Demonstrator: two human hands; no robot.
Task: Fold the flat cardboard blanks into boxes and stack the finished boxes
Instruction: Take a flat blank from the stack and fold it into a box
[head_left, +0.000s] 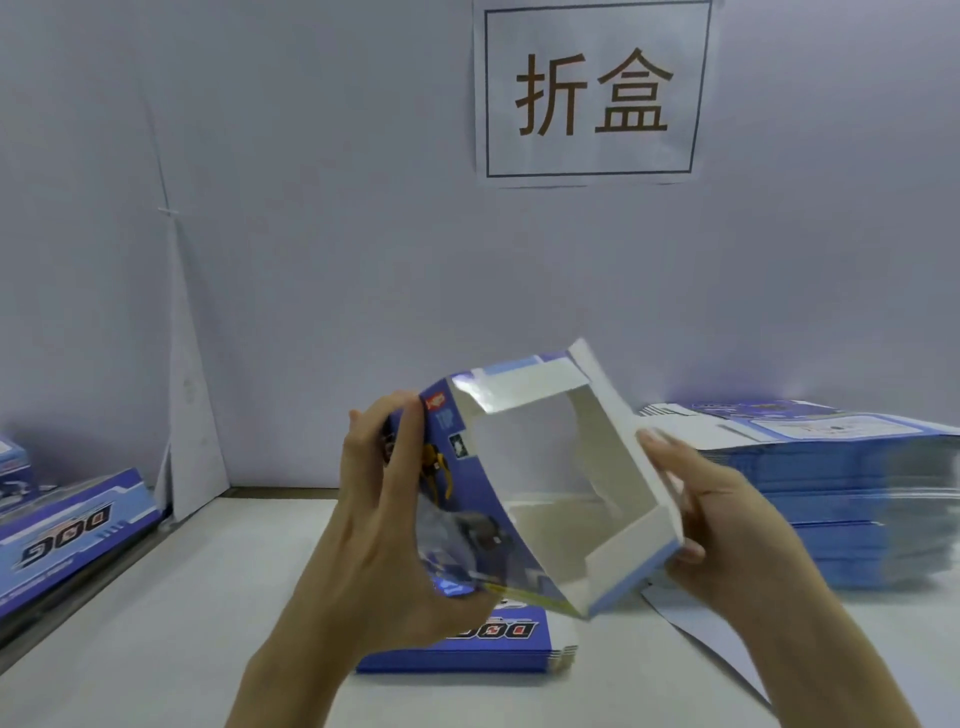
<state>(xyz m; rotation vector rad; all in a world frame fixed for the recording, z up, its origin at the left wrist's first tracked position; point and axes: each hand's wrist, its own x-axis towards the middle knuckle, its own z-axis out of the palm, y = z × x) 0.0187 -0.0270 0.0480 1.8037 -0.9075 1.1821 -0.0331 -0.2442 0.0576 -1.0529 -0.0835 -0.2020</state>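
I hold a half-opened blue and white cardboard box (524, 467) above the table, its clear window and white inside facing me. My left hand (395, 525) grips its printed left side, thumb on the front face. My right hand (727, 525) holds the right edge, fingers along the white flap and thumb under the blue rim. Beneath the box a few flat blue blanks (467, 649) lie on the table. A tall pile of flat blanks (852, 493) sits at the right.
Finished blue boxes (67, 535) lie at the left edge of the white table (182, 623). A white wall with a paper sign (592, 88) stands behind. A loose white sheet (706, 644) lies under my right forearm.
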